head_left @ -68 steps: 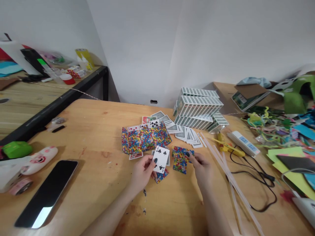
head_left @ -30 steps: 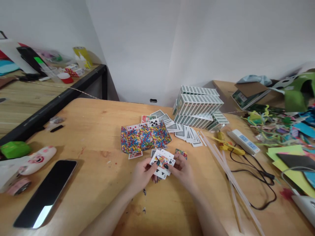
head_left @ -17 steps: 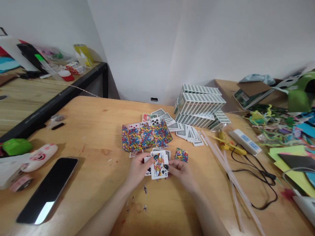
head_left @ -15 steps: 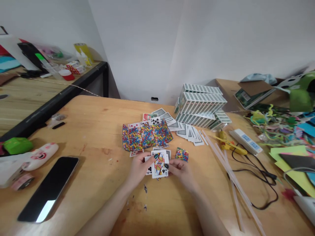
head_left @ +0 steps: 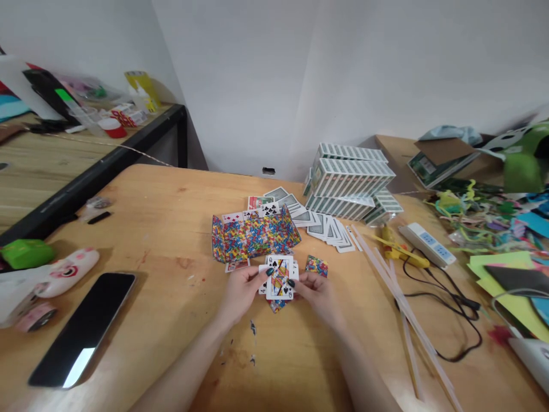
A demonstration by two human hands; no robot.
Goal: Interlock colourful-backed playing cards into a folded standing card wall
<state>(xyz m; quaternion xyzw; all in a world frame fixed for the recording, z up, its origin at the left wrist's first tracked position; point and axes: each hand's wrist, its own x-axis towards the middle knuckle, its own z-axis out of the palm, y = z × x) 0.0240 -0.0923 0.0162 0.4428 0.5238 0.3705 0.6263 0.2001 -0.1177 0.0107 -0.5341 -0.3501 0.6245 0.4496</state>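
Between my two hands is a queen of spades (head_left: pixel 280 278), face up, in front of another card marked 4 (head_left: pixel 262 288) that sticks out on both sides of it. My left hand (head_left: pixel 239 292) pinches the cards at their left edge, thumb on the face. On the right edge, my right hand (head_left: pixel 318 293) pinches them too, thumb near the queen's lower right. Just below the cards a colourful patterned piece (head_left: pixel 278 306) shows partly. Beyond them stands a folded strip in a colourful brick print (head_left: pixel 257 237), with playing cards (head_left: pixel 270 210) showing above its top edge.
A small patterned square (head_left: pixel 317 265) lies right of the cards. Face-down cards (head_left: pixel 328 230) fan out behind, near stacked striped boxes (head_left: pixel 354 178). Rightward are glue sticks (head_left: pixel 405 315), a yellow glue gun (head_left: pixel 401 252) and a power strip (head_left: pixel 429 245). A phone (head_left: pixel 83 329) lies left.
Both hands have moved the cards slightly up and away. The card behind the queen now shows on the right side as well, and more of the patterned piece below is uncovered.
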